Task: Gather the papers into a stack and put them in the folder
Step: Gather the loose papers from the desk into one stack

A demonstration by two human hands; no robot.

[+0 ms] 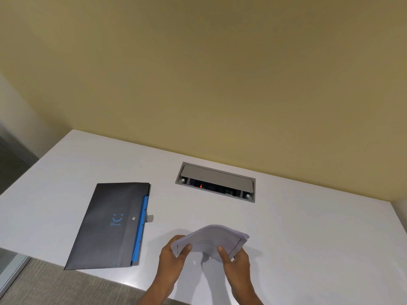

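A stack of white papers [211, 238] is held above the white table [308, 238], bowed upward in the middle. My left hand [174, 256] grips its left edge and my right hand [235, 260] grips its near right edge, thumbs on top. To the left lies a dark grey folder [110, 225], closed and flat, with a blue smiley print, a snap button and blue dividers showing along its right edge. Its near corner overhangs the table's front edge. The folder lies apart from both hands.
A recessed grey power and cable box [215, 182] with a half-open lid sits in the table near the yellow wall [198, 73]. The table's front edge runs diagonally at the lower left, with carpet [55, 287] below it.
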